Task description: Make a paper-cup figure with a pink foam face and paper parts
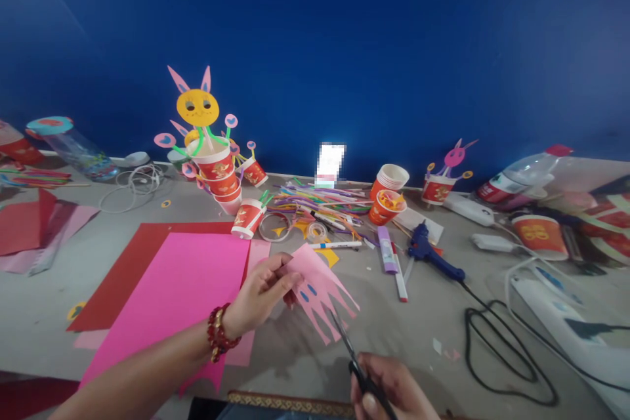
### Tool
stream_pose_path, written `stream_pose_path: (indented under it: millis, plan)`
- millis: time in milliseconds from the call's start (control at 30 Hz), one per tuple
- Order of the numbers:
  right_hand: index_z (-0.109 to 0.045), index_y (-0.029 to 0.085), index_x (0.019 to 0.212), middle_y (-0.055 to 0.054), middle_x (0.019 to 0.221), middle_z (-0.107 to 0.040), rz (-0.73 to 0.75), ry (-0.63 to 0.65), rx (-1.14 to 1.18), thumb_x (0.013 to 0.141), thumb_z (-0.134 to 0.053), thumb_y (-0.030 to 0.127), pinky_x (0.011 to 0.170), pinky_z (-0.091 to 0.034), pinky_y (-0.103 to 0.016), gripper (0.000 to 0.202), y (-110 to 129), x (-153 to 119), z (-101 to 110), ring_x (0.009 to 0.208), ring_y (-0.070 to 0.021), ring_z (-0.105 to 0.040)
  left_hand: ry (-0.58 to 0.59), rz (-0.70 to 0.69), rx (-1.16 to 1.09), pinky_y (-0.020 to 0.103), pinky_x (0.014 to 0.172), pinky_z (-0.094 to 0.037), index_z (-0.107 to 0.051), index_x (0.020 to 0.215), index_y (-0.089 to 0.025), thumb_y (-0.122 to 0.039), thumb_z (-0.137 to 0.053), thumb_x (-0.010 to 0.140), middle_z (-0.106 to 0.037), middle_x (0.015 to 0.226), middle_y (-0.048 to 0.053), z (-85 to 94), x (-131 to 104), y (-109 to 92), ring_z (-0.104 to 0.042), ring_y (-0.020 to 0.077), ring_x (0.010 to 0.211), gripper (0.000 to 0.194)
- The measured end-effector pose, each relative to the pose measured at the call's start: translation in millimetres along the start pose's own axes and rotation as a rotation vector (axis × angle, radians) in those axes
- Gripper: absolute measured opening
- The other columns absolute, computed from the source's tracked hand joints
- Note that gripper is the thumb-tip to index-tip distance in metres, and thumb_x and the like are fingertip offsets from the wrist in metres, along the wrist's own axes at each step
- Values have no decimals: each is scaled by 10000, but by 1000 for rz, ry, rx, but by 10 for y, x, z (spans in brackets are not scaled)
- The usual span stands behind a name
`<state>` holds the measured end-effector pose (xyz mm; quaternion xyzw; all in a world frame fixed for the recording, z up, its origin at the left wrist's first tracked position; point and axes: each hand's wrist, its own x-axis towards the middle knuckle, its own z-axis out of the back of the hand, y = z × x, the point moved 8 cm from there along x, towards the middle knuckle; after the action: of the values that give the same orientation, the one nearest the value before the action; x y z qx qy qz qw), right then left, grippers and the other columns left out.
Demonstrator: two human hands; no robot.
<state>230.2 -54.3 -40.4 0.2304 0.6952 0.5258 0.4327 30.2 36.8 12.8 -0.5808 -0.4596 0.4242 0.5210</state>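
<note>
My left hand, with a beaded bracelet at the wrist, pinches a light pink sheet of paper by its left edge. Long pointed strips are cut into the sheet's lower side, and small blue ovals mark it. In my right hand are black-handled scissors, their blades pointing up and left at the paper's cut edge. How far the blades are apart is hard to see. Beneath my left forearm lies a bright pink sheet on top of a red sheet.
Paper-cup figures stand at the back left, another at the back right. Pipe cleaners lie in a heap mid-table. A blue glue gun, its cord, a purple glue stick and a power strip occupy the right.
</note>
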Motion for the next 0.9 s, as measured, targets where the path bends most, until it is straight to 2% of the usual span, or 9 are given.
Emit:
stream_pose_path:
  millis: [200,367,533,633,900]
  plan:
    - [-575,145,767,12,524,-541,44,27,13,739,-597,749,479,-339,-213,605,57,168,-129,449,-121,-549,15,26,111,205,515,-499,-562,912,-155,-408,-582,897,-605,689,-3,-55,-71,74,-612,117,568,254]
    - [-559,160,760,20,564,-541,45,-2,127,719,-635,735,463,-327,-206,581,22,261,-204,443,-112,-553,37,32,127,208,516,-488,-535,913,-171,-400,-556,915,-601,710,-1,-110,-125,120,-605,124,580,230]
    - [-554,166,779,27,610,-526,59,-37,201,748,-668,672,501,-383,-227,520,-19,283,-211,485,-131,-590,10,43,184,190,483,-447,-519,966,-182,-415,-539,924,-593,706,-4,-81,-140,146,-612,131,584,238]
    - [-537,168,774,20,664,-535,54,-47,250,731,-690,667,497,-392,-223,524,-20,286,-213,478,-114,-579,10,55,176,190,493,-453,-522,959,-184,-404,-542,923,-594,716,-1,-78,-134,162,-613,132,592,225]
    - [-503,171,730,29,630,-510,55,-29,229,721,-670,699,450,-328,-204,554,-2,322,-233,435,-94,-547,15,61,107,201,530,-487,-539,927,-177,-383,-555,916,-593,696,-5,-120,-109,122,-589,124,586,207]
